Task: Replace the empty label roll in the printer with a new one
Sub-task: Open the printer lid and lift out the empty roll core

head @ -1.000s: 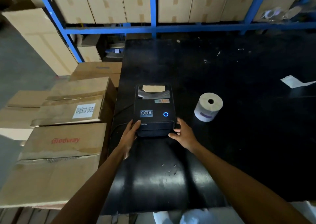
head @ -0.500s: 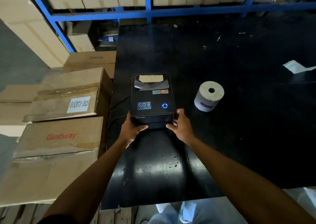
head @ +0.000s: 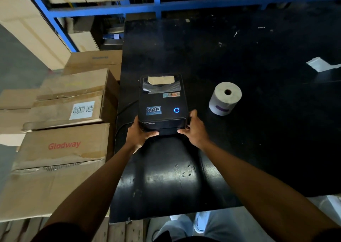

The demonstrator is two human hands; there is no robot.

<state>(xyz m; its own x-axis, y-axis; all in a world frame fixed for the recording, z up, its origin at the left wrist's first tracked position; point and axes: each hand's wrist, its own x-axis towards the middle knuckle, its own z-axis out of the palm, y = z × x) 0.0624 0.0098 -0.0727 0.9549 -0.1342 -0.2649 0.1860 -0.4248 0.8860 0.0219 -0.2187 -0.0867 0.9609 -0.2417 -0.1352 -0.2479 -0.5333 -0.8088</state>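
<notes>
Black plastic printer (head: pixel 163 103), boxy with rounded corners, lid closed, on glossy black table (head: pixel 239 149); interior hidden apart from a tan patch behind the smoky lid window. Left hand (head: pixel 138 133) clamped on the near-left corner, right hand (head: pixel 194 129) on the near-right corner, thumbs across the front face, remaining fingers out of sight along the sides. White cylindrical label roll (head: pixel 225 98), hollow core up, standing beyond and right of the right hand. Matte cardboard boxes (head: pixel 60 149) left of the left hand.
</notes>
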